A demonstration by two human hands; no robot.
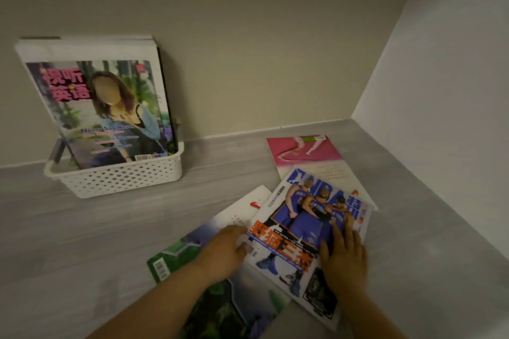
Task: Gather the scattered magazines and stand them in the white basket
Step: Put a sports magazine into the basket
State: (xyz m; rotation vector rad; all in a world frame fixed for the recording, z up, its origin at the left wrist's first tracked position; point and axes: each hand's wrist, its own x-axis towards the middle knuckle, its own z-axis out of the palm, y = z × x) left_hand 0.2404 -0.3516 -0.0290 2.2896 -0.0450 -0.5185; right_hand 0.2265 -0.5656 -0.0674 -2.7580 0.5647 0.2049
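magazines (314, 228) apparently overlapping on grey floor (82, 242) by corner walls (440, 63).

The green magazine (220, 308) runs off the bottom edge; the left hand (224, 252) covers part of it. The basket (121, 179) hides the standing magazines' (104, 113) feet (small cover print blurred).

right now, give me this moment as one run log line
phase: gathering | left hand: on basketball magazine's left edge | right hand: flat on its cover | white basket: magazines standing | floor: green magazine, pink magazine
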